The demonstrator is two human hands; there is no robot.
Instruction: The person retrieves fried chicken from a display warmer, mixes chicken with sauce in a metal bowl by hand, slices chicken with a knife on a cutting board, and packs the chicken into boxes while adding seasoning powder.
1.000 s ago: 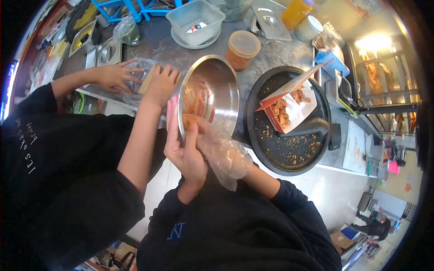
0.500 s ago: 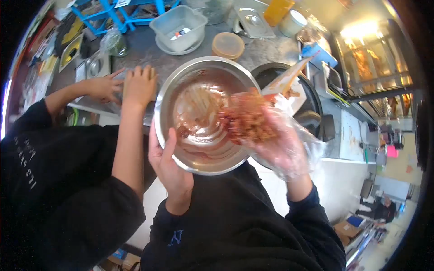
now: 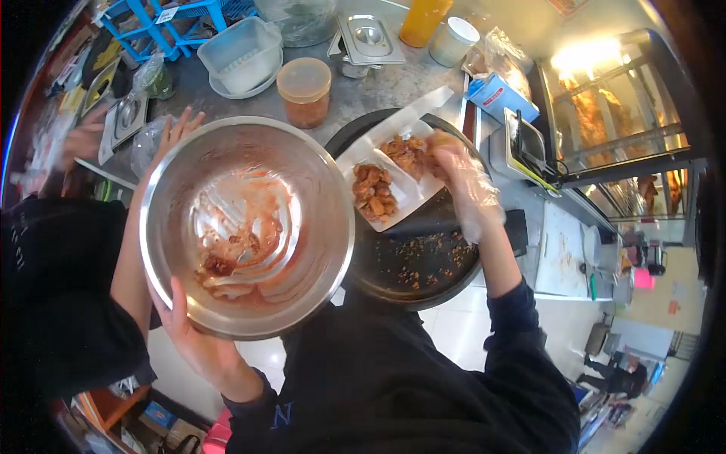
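My left hand [image 3: 200,352] grips the rim of a large steel bowl [image 3: 321,250], thumb on the inside, tilting it towards me. Red sauce and small scraps [image 3: 219,265] smear its bottom. My right hand [image 3: 465,185], in a clear plastic glove, is at the right side of a white paper box [image 3: 412,198]. Its slightly blurred fingers touch the sauced meat [image 3: 404,155] there; whether they still grip any is unclear. Another portion of sauced meat pieces [image 3: 374,193] lies in the box's left part. Under the box is a round black pan [image 3: 378,261] scattered with crumbs.
A lidded tub [image 3: 304,91] of reddish food stands behind the bowl. A clear plastic container [image 3: 240,53], a steel lid [image 3: 370,38] and a blue box [image 3: 503,97] sit farther back. At left, a co-worker's arm [image 3: 130,265] reaches behind the bowl. A lit glass cabinet [image 3: 620,106] is at right.
My right hand has carried a handful of sauced meat from above the bowl to the paper box. The bowl has moved left in view, uncovering the pan and two portions of meat.
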